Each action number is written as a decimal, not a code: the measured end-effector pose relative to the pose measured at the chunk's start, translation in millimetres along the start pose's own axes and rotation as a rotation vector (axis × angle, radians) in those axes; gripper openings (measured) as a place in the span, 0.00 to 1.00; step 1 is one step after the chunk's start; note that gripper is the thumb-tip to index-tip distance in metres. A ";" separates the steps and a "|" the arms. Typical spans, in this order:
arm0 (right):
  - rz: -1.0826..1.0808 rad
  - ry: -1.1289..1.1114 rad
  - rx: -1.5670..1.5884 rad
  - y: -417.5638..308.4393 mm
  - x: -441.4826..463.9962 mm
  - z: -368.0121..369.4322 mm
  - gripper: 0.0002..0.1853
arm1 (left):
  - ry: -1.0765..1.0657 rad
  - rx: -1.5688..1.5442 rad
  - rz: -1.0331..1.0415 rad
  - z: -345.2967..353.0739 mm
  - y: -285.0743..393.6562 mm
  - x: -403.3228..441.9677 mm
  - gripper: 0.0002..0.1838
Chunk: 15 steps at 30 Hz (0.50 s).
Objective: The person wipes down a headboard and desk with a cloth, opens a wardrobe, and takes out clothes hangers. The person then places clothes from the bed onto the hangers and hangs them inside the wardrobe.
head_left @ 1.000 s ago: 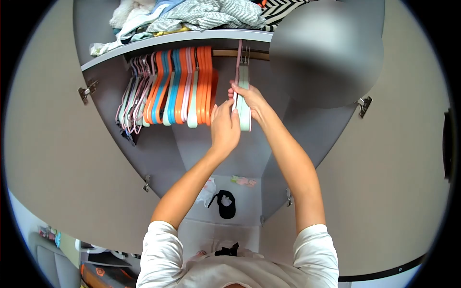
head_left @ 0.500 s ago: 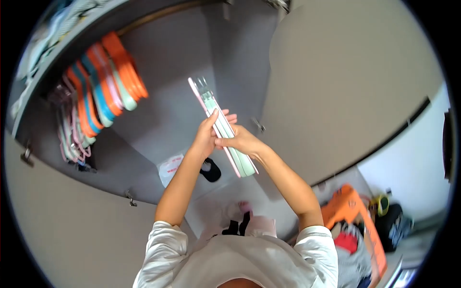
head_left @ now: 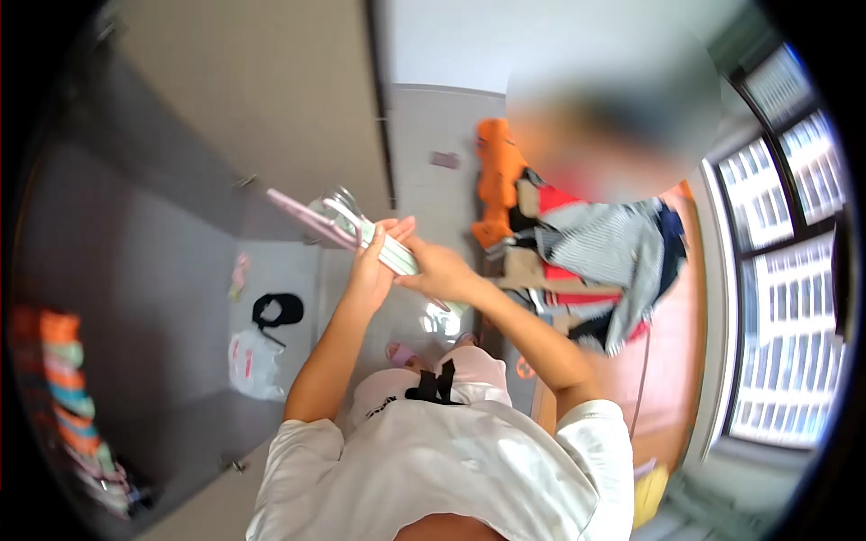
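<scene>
fingers [head_left: 406, 225] half-curled, left hand [head_left: 361, 284] and right hand [head_left: 444, 272] both gripping hangers [head_left: 398, 258]; splayed ones could slip if grip slackens.

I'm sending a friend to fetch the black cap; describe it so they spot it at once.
Find the open wardrobe on the view's left, then its pale floor. The cap lies there beside a white plastic bag with red print; black colour and a brim set it apart.
</scene>
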State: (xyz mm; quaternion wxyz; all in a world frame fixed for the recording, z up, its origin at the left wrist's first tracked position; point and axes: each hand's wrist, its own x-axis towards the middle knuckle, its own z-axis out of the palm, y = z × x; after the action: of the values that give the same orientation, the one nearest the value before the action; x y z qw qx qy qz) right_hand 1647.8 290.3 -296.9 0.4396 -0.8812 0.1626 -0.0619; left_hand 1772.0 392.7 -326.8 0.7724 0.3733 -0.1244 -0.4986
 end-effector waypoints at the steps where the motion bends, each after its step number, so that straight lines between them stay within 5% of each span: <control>1: 0.002 0.110 -0.167 10.6 -19.9 -3.4 0.32 | -0.013 0.042 0.008 12.6 -23.2 4.8 0.21; 5: 0.121 0.504 -0.206 55.9 -102.9 -10.8 0.32 | -0.085 0.250 -0.142 77.7 -110.8 -3.4 0.15; 15: 0.542 0.948 -0.186 139.0 -276.2 -62.9 0.18 | -0.496 0.580 -0.437 216.6 -259.0 -27.6 0.22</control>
State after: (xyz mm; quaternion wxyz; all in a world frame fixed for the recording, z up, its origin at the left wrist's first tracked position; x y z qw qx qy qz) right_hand 1340.2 259.1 -359.8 0.2386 -0.7186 0.5686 -0.3217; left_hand 1461.3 260.4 -353.8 0.4588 0.4615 -0.3590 -0.6691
